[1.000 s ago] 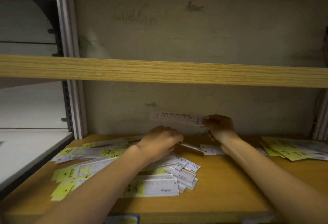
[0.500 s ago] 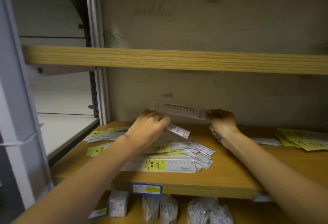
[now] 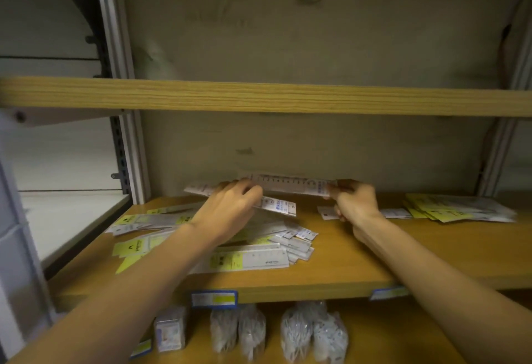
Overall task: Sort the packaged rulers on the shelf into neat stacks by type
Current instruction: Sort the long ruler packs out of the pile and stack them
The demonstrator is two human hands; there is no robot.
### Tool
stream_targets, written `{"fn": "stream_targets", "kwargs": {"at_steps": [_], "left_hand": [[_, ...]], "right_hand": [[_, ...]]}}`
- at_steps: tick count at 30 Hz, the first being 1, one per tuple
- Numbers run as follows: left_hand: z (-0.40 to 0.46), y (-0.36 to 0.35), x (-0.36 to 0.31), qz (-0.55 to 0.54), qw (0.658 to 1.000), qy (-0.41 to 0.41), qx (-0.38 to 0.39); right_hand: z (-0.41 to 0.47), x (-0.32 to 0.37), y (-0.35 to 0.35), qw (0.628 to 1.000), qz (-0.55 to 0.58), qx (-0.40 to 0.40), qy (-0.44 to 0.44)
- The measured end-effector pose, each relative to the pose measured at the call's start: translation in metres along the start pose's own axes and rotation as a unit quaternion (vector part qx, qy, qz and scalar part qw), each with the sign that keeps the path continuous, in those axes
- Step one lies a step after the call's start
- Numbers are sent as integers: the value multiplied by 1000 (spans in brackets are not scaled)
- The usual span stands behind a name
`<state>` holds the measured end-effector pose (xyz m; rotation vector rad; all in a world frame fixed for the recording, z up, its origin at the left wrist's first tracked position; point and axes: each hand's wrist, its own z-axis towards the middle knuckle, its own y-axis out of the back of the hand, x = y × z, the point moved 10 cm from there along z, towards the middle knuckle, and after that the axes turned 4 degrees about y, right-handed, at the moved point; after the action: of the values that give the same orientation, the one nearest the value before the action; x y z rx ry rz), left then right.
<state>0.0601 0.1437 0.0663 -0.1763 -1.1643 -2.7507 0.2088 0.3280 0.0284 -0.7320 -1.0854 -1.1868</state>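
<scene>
Above the far part of the wooden shelf [image 3: 359, 265], the right hand [image 3: 355, 205] is pinching the right end of a packaged ruler [image 3: 290, 185], holding it level and clear of the board, close to the back wall [image 3: 316, 144]. The left hand [image 3: 230, 208] is reaching in from the near left, its fingers curling round a second packaged ruler [image 3: 275, 205] that is sticking out to the right of the knuckles and tilting down slightly. Under and around the left forearm, a loose pile of rulers [image 3: 253, 257] is lying fanned out across the left half of the shelf, many with yellow cards. Far right on the same shelf, a stack of yellow-carded packs [image 3: 457, 208] is sitting well apart from the pile, with a small white pack [image 3: 394, 213] just beside its left edge. Blue price labels [image 3: 213, 299] are hanging on the shelf's near edge. Below, clear bags [image 3: 313, 335] and a small box [image 3: 170, 332] are standing on the lower shelf.
</scene>
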Motion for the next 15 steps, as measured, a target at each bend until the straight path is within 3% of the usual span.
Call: {"fn": "stream_targets", "kwargs": {"at_steps": [15], "left_hand": [[78, -53, -128, -23, 997, 66, -27]], "right_hand": [[65, -34, 159, 1000, -23, 2, -7]]}}
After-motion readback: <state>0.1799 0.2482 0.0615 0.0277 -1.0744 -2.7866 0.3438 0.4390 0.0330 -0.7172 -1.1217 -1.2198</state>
